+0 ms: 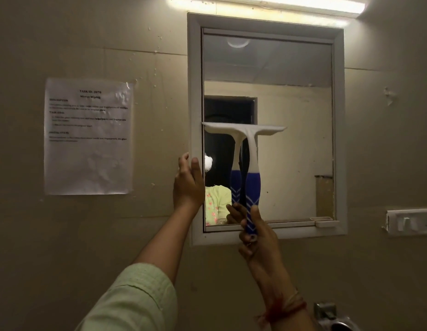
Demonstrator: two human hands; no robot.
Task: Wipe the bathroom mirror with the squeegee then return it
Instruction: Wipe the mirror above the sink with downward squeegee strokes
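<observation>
In the head view, the right hand [254,231] is closed around the lower blue part of the squeegee [248,163], fingers wrapped tight on the grip with the thumb lying up along its side. The squeegee stands upright, its white neck rising to a white crossbar that lies level against the glass of the mirror [291,115], about halfway up on the mirror's left side; its left tip reaches the inner edge of the frame. The left hand [187,185] is half open and holds no tool: its fingers curl over the white frame [195,91] at the mirror's left edge, the thumb flat on the front of the frame. The left arm wears a pale green sleeve [138,299]. A printed paper sheet [88,137] hangs on the wall left of the mirror, and a strip light [267,3] glows above it
</observation>
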